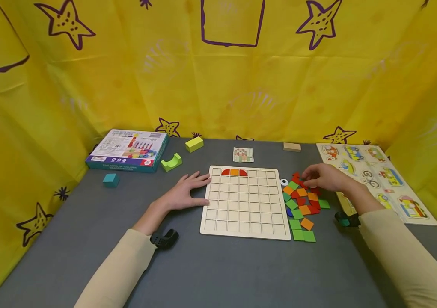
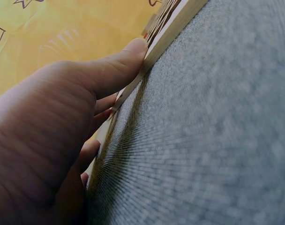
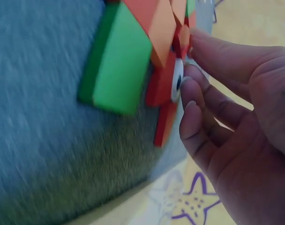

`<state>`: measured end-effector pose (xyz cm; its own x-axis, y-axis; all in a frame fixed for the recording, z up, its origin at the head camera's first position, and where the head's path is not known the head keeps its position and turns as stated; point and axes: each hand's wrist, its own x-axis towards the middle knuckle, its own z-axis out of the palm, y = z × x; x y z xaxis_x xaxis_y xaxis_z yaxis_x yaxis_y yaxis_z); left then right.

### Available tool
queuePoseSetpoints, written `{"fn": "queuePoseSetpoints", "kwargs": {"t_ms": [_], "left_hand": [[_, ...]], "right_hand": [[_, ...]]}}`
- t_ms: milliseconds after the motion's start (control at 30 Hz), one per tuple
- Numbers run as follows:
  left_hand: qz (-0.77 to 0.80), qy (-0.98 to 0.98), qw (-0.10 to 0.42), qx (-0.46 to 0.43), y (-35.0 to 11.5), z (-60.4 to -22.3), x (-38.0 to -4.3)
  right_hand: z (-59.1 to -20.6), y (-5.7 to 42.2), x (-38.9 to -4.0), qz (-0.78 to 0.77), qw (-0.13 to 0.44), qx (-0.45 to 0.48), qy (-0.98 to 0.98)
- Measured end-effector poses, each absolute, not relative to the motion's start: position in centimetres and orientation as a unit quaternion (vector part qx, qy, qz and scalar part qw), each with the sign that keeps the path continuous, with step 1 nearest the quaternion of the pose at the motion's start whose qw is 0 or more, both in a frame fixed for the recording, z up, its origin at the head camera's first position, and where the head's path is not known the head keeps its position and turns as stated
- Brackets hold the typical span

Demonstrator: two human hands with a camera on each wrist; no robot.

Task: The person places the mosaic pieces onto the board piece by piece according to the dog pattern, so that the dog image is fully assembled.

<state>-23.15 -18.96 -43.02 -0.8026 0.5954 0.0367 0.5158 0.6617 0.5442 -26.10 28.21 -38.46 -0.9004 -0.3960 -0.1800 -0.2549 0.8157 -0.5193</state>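
Square pale-wood board [image 1: 241,205] w/ a grid of shallow cells lies flat on a grey, finely textured tabletop [image 1: 203,273]. In its top row, an orange square tile [image 1: 234,172] sits btwn two red tiles w/ curved outer edges. Just R of the board: a loose tile pile [image 1: 298,235], flat & smooth, mostly green, orange & red, plus a bit of blue. Round white piece [image 1: 284,182] w/ dark centre is btwn pile & board.

L wrist cam adds the board's bare wood side, w/ the L hand [image 1: 185,192] thumb touching it; R wrist cam adds the thickness of a green tile [image 3: 121,61].

L hand: fingers spread along the board's L edge. R hand [image 1: 326,177]: fingers bent, tips at the pile; can't tell if pinching a tile.
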Motion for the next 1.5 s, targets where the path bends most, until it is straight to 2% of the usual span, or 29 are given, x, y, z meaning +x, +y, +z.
{"fn": "queuePoseSetpoints", "kwargs": {"t_ms": [300,600,767,967,1267,1500], "left_hand": [[0.272,0.91,0.075,0.304,-18.6,-42.9,-23.5],[0.267,0.909,0.077,0.31,-19.3,-43.0,-23.0],[0.258,0.911,0.075,0.314,-19.3,-42.9,-22.9],[0.25,0.911,0.072,0.32,-19.0,-42.9,-23.0],[0.251,0.913,0.069,0.315,-19.1,-42.9,-23.0],[0.26,0.912,0.078,0.306,-19.0,-42.7,-22.9]], "right_hand": [[-38.2,27.4,-26.1,-0.213,0.149,-0.185,0.948],[-37.8,26.7,-26.3,-0.238,0.172,-0.195,0.936],[-37.3,25.8,-26.5,-0.289,0.148,-0.219,0.92],[-37.4,22.2,-27.2,-0.349,0.125,-0.234,0.899],[-37.6,15.6,-28.2,-0.388,0.153,-0.283,0.864],[-37.6,12.2,-28.8,-0.385,0.163,-0.323,0.849]]}}
